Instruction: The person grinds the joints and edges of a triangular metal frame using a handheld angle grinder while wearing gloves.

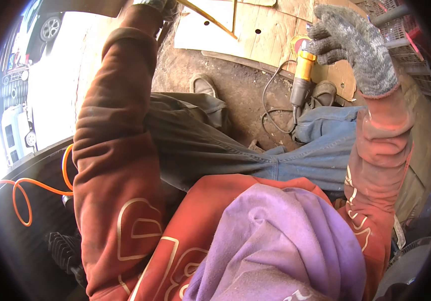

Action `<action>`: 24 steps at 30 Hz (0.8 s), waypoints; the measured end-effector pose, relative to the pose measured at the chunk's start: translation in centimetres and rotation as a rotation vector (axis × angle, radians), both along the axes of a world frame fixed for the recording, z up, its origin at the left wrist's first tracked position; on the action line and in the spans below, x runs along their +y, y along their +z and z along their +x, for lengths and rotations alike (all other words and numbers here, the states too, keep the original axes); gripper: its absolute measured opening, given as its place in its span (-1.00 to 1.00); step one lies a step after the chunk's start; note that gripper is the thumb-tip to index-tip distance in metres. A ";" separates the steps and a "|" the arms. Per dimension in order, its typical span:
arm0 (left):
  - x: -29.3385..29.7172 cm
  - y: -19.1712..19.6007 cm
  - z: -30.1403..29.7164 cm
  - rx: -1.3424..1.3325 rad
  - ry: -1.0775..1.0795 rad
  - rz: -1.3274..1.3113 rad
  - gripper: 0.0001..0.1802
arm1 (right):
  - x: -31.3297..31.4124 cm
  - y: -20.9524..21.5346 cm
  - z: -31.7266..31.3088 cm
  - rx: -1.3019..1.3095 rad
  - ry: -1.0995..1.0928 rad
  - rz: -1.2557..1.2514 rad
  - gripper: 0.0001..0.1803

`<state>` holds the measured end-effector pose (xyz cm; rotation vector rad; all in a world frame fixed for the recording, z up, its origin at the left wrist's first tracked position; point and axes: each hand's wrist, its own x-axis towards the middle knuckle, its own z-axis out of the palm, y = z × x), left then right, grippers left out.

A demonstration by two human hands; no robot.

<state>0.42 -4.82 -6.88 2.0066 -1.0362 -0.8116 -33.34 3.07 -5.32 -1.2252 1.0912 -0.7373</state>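
My right hand (pixel 360 50), in a grey knit glove, is raised at the upper right. Its fingers are loosely bent and apart, with nothing visible in them. Beside its fingertips, lower down, a yellow and grey angle grinder (pixel 303 70) stands near my shoe, its grey cord looping on the ground. My left hand (pixel 156 5) reaches to the upper edge, where the frame cuts it off and its fingers are hidden. Close to it, a thin yellow metal frame (pixel 210 20) crosses over a pale board (pixel 215 37).
Plastic crates (pixel 401 40) with bars stand at the right. An orange hose (pixel 24 200) coils over a dark surface at the left. Parked vehicles (pixel 19 125) show in bright light beyond. Brown ground (pixel 240 85) lies between my shoes.
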 end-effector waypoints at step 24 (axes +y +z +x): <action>-1.1 -1.4 1.5 -0.053 -0.062 0.019 -0.59 | 2.2 -2.4 0.3 0.707 0.249 -0.489 -0.45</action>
